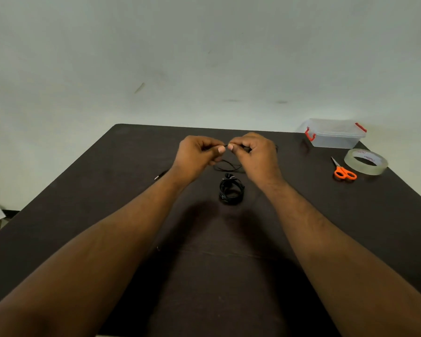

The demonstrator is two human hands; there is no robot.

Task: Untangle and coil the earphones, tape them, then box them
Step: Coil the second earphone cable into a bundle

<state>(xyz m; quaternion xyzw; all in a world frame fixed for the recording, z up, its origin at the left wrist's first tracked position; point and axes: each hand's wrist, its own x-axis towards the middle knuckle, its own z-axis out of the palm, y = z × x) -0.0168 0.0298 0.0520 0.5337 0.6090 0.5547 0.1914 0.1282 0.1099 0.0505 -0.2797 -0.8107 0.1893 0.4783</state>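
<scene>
Above the dark table [83,215], your left hand [197,156] and right hand [253,154] each pinch a loose earphone cable [226,167], so untangling looks unfinished. One coiled bundle [231,192] lies nearer you; tape roll [366,162], scissors [343,170] and box [336,135] sit untouched at right, so taping and boxing appear left.

Both hands [199,152] [253,152] pinch earphone cable [226,167] above table [107,190].

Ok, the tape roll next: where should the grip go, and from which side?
Probably take the tape roll by its wall, one finger inside the open core and the thumb on the outer face, coming from above. It lies flat on the table, and the scissors lie close on its left, so the right rim looks freer.
</scene>
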